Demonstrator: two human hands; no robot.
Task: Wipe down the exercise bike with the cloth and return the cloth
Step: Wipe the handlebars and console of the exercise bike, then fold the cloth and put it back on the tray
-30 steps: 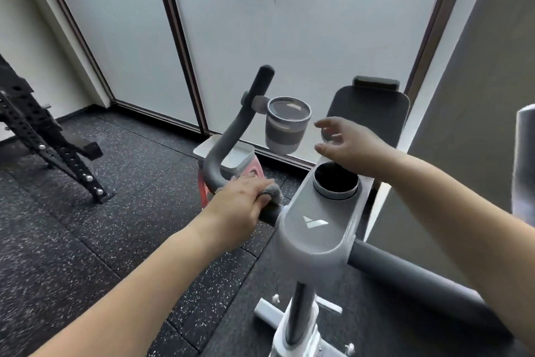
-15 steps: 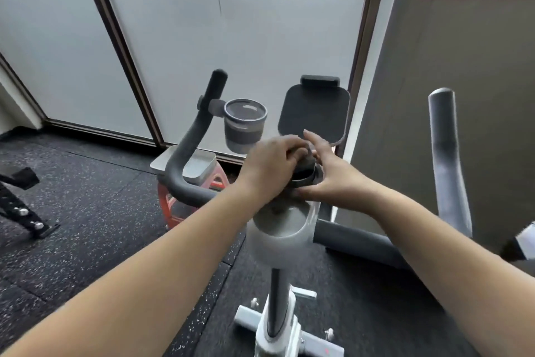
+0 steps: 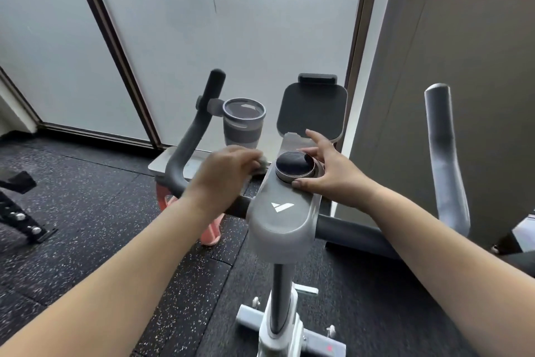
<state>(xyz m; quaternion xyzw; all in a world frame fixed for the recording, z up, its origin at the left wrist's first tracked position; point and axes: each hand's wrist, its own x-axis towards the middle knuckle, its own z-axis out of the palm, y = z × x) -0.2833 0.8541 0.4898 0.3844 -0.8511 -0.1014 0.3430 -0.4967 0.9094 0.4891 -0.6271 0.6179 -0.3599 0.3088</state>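
Note:
The exercise bike's grey console (image 3: 282, 212) fills the middle of the view, with a round black dial (image 3: 294, 165) on top. My left hand (image 3: 228, 171) is closed on a small grey cloth (image 3: 263, 164), just left of the dial and over the left handlebar (image 3: 191, 139). Only a corner of the cloth shows past my fingers. My right hand (image 3: 327, 171) rests against the dial's right side, thumb on the console and fingers spread. The right handlebar (image 3: 445, 154) stands free at the far right.
A grey cup (image 3: 243, 122) sits in the holder on the left handlebar. Behind the dial is a dark tablet holder (image 3: 312, 110). A black rack foot (image 3: 23, 212) lies at the left on the speckled rubber floor (image 3: 86, 197). Frosted glass panels and a wall stand close ahead.
My left hand has come off the dial with the cloth and moved left, uncovering the dial. My right hand has stayed at the dial's right side. The view has tilted slightly.

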